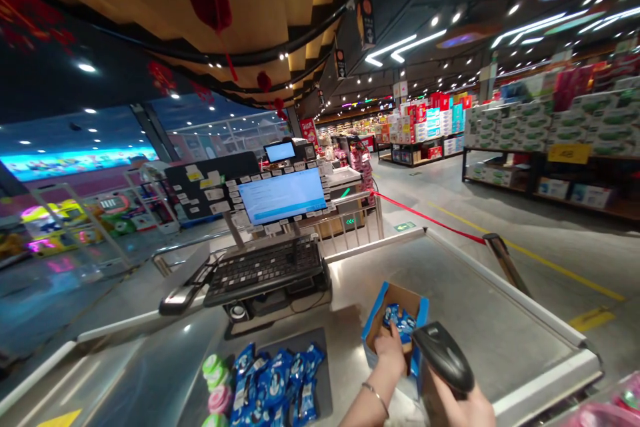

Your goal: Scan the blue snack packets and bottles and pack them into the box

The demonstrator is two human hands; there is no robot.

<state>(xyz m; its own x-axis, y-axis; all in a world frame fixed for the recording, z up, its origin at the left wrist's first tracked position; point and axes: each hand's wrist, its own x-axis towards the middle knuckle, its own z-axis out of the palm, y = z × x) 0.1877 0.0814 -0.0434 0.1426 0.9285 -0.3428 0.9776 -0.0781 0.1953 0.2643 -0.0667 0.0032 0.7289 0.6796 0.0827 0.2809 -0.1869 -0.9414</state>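
Your left fingers (386,341) pinched a blue snack packet (399,317) inside a cardboard carton (401,300), while your right hand (457,407) gripped a black barcode scanner (443,355) just beside them; more blue packets (275,380) lay left of the fingers on a dark mat (323,373) on the steel checkout counter (490,307).

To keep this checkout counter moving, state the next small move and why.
Probably lift one of the blue packets out of the cardboard box with the left hand and bring it up to the barcode scanner. The left hand is already down on the packets, and the right hand is holding the scanner right beside the box.
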